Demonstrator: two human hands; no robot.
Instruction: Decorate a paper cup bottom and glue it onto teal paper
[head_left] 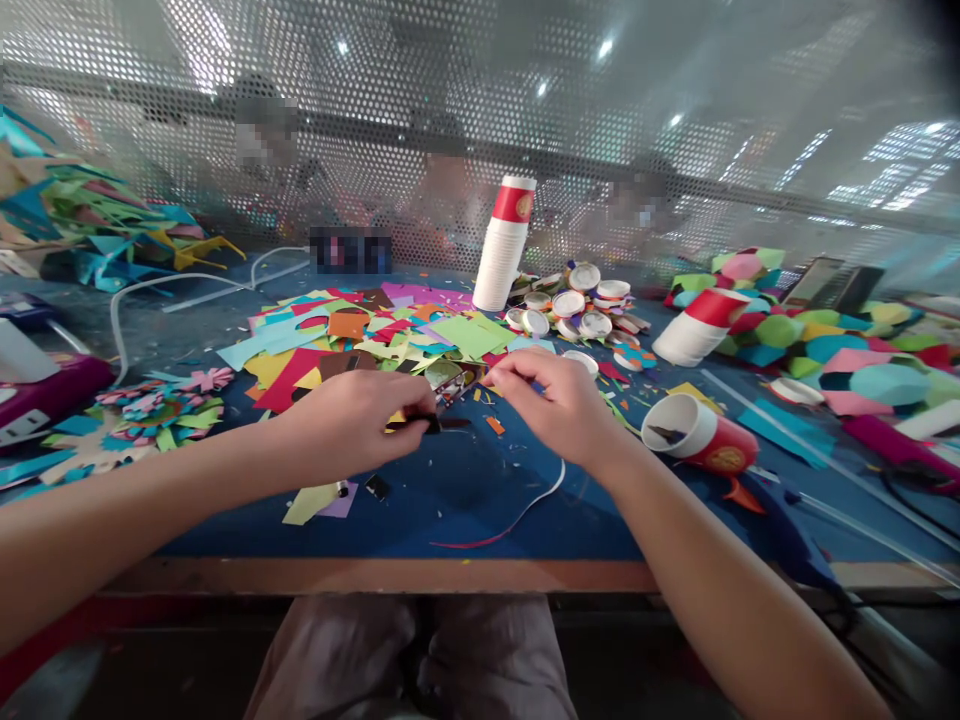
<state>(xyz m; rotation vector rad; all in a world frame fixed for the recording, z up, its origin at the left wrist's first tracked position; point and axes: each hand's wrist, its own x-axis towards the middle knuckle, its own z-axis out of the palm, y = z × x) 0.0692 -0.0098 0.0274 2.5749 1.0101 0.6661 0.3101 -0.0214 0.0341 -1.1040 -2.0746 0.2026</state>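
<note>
My left hand [375, 408] is closed around a small black object [433, 424]. A thin dark piece sticks out beside it, too small to name surely. To its right, my right hand [551, 395] has its thumb and fingers pinched together; whatever lies between them is hidden. Just beyond the fingertips lies a heap of coloured paper scraps [469, 335]. A thin curled paper strip [536, 500], white turning red, runs on the blue table [322, 540] from below my right wrist toward the front edge.
A tall stack of paper cups [501, 250] stands behind the scraps, beside a pile of small round paper pieces [568, 303]. At right lie a tipped cup [701, 435] and a blue glue gun [787, 515]. Paper flowers [161, 405] lie left. Behind mesh, people are visible.
</note>
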